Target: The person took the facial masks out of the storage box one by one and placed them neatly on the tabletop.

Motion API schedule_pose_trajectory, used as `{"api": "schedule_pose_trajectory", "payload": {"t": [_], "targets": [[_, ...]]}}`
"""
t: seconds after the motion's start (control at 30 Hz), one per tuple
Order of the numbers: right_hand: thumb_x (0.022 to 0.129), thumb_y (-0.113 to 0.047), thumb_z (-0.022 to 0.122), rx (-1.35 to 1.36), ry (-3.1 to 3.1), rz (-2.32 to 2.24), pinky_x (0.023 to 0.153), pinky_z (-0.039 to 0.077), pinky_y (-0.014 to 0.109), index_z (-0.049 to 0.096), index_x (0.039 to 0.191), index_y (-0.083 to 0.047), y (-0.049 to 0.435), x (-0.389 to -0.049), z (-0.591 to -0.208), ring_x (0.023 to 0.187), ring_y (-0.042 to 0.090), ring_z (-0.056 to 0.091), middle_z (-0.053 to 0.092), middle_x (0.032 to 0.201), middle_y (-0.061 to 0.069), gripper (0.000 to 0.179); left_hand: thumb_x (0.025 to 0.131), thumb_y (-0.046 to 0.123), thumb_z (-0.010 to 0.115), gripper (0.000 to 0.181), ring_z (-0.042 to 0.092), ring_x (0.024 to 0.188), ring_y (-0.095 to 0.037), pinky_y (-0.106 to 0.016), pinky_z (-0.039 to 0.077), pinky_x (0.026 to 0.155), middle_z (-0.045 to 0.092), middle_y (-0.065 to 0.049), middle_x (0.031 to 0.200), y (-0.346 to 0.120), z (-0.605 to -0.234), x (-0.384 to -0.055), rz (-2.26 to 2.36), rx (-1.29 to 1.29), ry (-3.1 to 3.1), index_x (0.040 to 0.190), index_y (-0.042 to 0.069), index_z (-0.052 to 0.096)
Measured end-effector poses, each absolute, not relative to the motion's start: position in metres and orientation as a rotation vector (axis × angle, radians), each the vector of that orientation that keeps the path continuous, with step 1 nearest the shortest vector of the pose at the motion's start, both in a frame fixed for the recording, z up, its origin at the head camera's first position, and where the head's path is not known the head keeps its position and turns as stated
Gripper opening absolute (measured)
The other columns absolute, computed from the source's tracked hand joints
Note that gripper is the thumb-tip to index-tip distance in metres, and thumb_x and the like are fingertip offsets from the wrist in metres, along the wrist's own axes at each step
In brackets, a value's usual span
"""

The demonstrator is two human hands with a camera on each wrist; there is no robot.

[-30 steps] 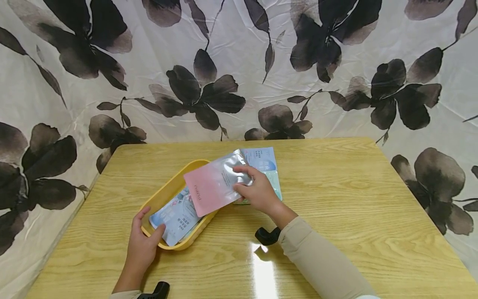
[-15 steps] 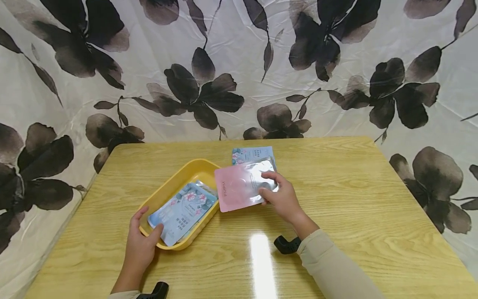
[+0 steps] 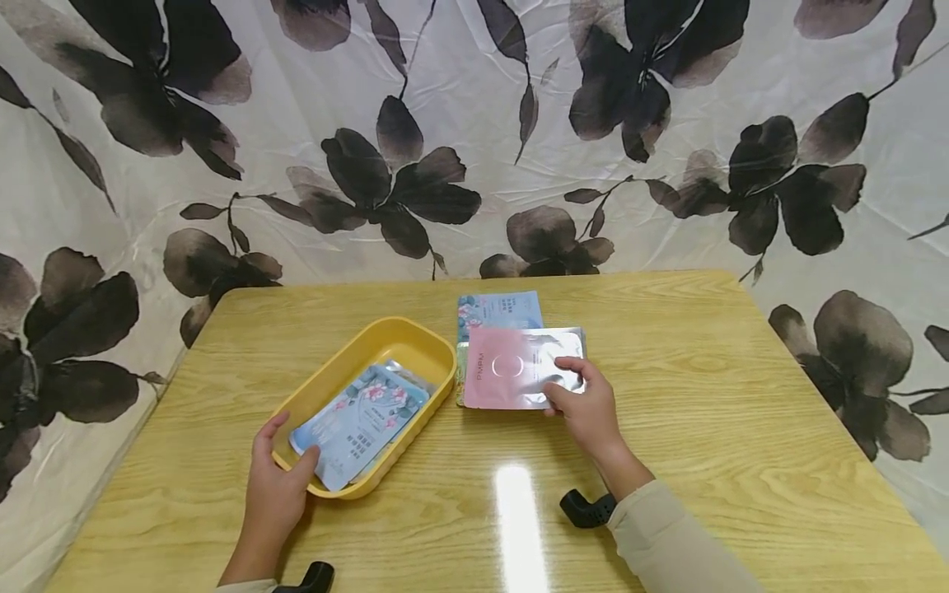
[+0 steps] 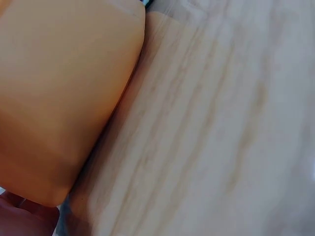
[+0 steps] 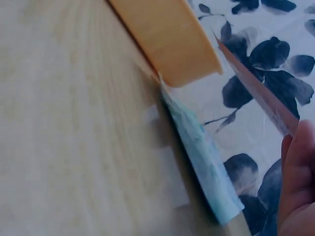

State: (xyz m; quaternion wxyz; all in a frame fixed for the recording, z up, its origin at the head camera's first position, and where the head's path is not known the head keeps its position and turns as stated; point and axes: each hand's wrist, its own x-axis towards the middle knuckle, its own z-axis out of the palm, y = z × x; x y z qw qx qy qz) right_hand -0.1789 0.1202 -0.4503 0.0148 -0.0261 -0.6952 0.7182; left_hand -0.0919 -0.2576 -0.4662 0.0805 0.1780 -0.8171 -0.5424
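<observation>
In right hand point(image 3: 591, 412): pink-and-silver sachet point(image 3: 511, 368), pinched at silver end. Held roughly flat over bench point(image 3: 704, 453), just right of yellow tray point(image 3: 396, 333); apart from pile underneath, per right wrist view. In that pile: blue sachet point(image 3: 507, 308) plus mostly hidden greenish sachet point(image 3: 461, 375).

With left hand point(image 3: 276, 486): gripping tray's near end, thumb at rim (can't tell if also touching contents).

Handling, judging by looks: likely light, thin foil, bendy, slick-faced, maybe soft-filled. Probably not fragile, more prone to creasing or sliding out. Best taken by a sealed edge, thumb on one face, fingers on the other. Go easy on the middle; expect some sag at unsupported pink end.

Tray: probably stiff, light plastic, so best steadied by rim. Inside: blue flowered sachet point(image 3: 363, 420) on top, silvery sachet point(image 3: 413, 377) poking out beneath. Can't tell full count.
</observation>
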Motion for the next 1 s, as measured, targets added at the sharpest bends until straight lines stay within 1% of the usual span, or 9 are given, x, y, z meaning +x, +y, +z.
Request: {"api": "schedule_pose_trajectory", "payload": {"t": [0.1,0.2,0.3,0.5,0.6,0.8,0.9,1.0], "targets": [[0.088,0.006,0.065,-0.155,-2.165,2.256,0.057,0.054,0.023,0.055,0.125,0.008,0.122,-0.172,-0.455,0.055,0.012,0.059,0.047,0.123,0.023,0.039,0.095,0.008,0.059,0.074,0.013,0.148,-0.037,-0.053,0.013,0.117,0.012,-0.023,0.163,-0.259,-0.467,-0.092,-1.632,0.528,-2.434,0.157,0.005,0.019],[0.088,0.005,0.066,-0.187,-2.192,2.259,0.058,0.054,0.023,0.055,0.125,0.007,0.121,-0.165,-0.460,0.055,0.013,0.060,0.048,0.122,0.022,0.039,0.096,0.008,0.059,0.074,0.012,0.148,-0.037,-0.053,0.013,0.117,0.011,-0.023,0.163,-0.260,-0.467,-0.092,-1.639,0.522,-2.432,0.157,0.004,0.018],[0.087,0.005,0.066,-0.199,-2.225,2.252,0.057,0.055,0.024,0.056,0.124,0.007,0.118,-0.157,-0.465,0.054,0.014,0.061,0.052,0.114,0.022,0.038,0.095,0.008,0.059,0.074,0.011,0.148,-0.037,-0.053,0.012,0.117,0.011,-0.023,0.163,-0.259,-0.466,-0.093,-1.643,0.518,-2.426,0.157,0.004,0.019],[0.086,0.007,0.066,-0.216,-2.237,2.280,0.056,0.056,0.026,0.057,0.122,0.008,0.110,-0.145,-0.475,0.055,0.015,0.060,0.055,0.103,0.020,0.038,0.096,0.008,0.058,0.073,0.020,0.144,-0.034,-0.049,0.019,0.115,0.014,-0.020,0.162,-0.257,-0.464,-0.093,-1.661,0.521,-2.414,0.157,0.005,0.020],[0.085,0.008,0.066,-0.227,-2.234,2.303,0.056,0.056,0.027,0.057,0.122,0.008,0.108,-0.141,-0.479,0.055,0.015,0.060,0.054,0.101,0.020,0.038,0.095,0.007,0.058,0.072,0.021,0.143,-0.033,-0.048,0.020,0.115,0.016,-0.018,0.162,-0.256,-0.464,-0.093,-1.666,0.525,-2.403,0.157,0.005,0.021],[0.084,0.007,0.066,-0.231,-2.251,2.305,0.055,0.056,0.027,0.055,0.124,0.010,0.104,-0.135,-0.481,0.054,0.016,0.060,0.055,0.099,0.021,0.042,0.094,0.007,0.058,0.072,0.015,0.147,-0.037,-0.053,0.015,0.116,0.016,-0.022,0.162,-0.256,-0.465,-0.093,-1.621,0.502,-2.413,0.156,0.003,0.022],[0.085,0.005,0.068,-0.219,-2.293,2.265,0.054,0.056,0.029,0.055,0.124,0.009,0.103,-0.132,-0.481,0.053,0.017,0.061,0.055,0.103,0.024,0.042,0.094,0.007,0.059,0.072,0.014,0.147,-0.037,-0.054,0.014,0.116,0.016,-0.023,0.162,-0.256,-0.465,-0.093,-1.615,0.499,-2.416,0.156,0.003,0.022],[0.085,0.004,0.069,-0.194,-2.342,2.204,0.053,0.056,0.030,0.057,0.123,0.007,0.102,-0.130,-0.482,0.052,0.017,0.059,0.051,0.121,0.030,0.040,0.094,0.007,0.059,0.072,0.014,0.147,-0.037,-0.054,0.015,0.116,0.016,-0.023,0.162,-0.256,-0.464,-0.093,-1.614,0.502,-2.417,0.156,0.003,0.023]]}}
